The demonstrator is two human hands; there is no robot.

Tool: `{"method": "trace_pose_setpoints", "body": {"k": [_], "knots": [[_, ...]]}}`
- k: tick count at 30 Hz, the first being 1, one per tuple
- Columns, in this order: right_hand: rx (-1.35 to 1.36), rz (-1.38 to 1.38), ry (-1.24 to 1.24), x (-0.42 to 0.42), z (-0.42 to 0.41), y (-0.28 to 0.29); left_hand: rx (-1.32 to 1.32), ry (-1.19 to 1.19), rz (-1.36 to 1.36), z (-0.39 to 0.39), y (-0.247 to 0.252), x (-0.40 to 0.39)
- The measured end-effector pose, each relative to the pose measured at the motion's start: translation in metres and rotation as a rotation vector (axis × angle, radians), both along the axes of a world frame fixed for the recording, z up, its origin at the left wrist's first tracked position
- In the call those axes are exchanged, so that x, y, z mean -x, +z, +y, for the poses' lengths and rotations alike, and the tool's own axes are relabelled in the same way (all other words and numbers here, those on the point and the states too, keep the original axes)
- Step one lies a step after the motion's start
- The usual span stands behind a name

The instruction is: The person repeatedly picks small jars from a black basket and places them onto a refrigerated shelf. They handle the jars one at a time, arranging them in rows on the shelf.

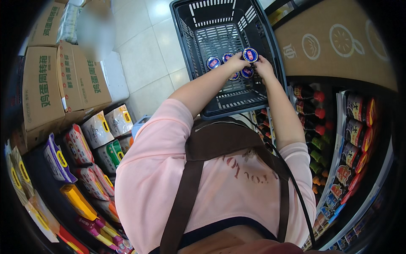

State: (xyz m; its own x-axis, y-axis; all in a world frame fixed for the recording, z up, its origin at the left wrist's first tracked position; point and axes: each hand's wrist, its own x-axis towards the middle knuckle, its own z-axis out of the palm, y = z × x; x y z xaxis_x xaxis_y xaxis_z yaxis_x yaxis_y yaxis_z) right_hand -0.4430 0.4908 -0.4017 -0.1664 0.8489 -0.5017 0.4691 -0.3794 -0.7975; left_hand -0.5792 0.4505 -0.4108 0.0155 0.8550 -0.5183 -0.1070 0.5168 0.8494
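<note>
A round container with a blue lid (250,55) is held up over a black plastic shopping basket (206,110). My left hand (237,63) is at its left side, with the fingers partly hidden by the container. On its right side, the fingers of my right hand (264,66) touch the edge. Below, several like containers with blue lids stand in the basket, one (213,63) nearest the left wall and another (247,72) just under my hands.
Cardboard boxes (43,89) and shelves of bagged goods (79,144) line the left. On the right are a large brown carton (330,41), bottles with red caps (311,111) and jars on a shelf (355,133). A black cable (293,177) runs down my front.
</note>
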Motion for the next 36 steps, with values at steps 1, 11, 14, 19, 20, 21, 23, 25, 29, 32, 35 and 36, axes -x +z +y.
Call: {"method": "trace_pose_setpoints", "body": {"k": [1,11,14,19,20,21,23,25,29,32,35,36], "knots": [[-0.004,0.014,-0.007,0.0,-0.002,0.004,-0.014,-0.001,-0.026,-0.003,0.005,-0.001],[-0.093,0.204,-0.165,0.005,-0.03,0.048,-0.299,-0.023,0.303,-0.028,0.025,0.0],[-0.099,0.261,-0.145,0.002,-0.033,0.058,-0.415,0.026,0.449,-0.036,0.04,-0.002],[-0.104,0.383,-0.183,0.008,-0.05,0.11,-0.616,0.103,0.529,-0.045,0.057,-0.002],[-0.121,0.386,-0.198,0.008,-0.052,0.115,-0.659,0.112,0.539,-0.046,0.056,-0.002],[-0.14,0.374,-0.169,0.005,-0.053,0.119,-0.699,0.121,0.547,-0.047,0.058,-0.002],[-0.176,0.349,-0.111,0.0,-0.056,0.128,-0.766,0.139,0.425,-0.048,0.061,-0.003],[-0.187,0.389,-0.103,-0.002,-0.062,0.144,-0.87,0.176,0.322,-0.051,0.07,-0.006],[-0.254,0.356,-0.082,-0.007,-0.071,0.157,-0.898,0.253,-0.014,-0.054,0.093,-0.015],[-0.376,0.312,-0.054,-0.017,-0.072,0.151,-0.927,0.279,0.019,-0.057,0.113,-0.017],[-0.467,0.316,-0.024,-0.023,-0.078,0.158,-0.89,0.237,0.005,-0.065,0.135,-0.018],[-0.489,0.323,-0.013,-0.023,-0.081,0.165,-0.874,0.23,-0.03,-0.067,0.138,-0.018]]}}
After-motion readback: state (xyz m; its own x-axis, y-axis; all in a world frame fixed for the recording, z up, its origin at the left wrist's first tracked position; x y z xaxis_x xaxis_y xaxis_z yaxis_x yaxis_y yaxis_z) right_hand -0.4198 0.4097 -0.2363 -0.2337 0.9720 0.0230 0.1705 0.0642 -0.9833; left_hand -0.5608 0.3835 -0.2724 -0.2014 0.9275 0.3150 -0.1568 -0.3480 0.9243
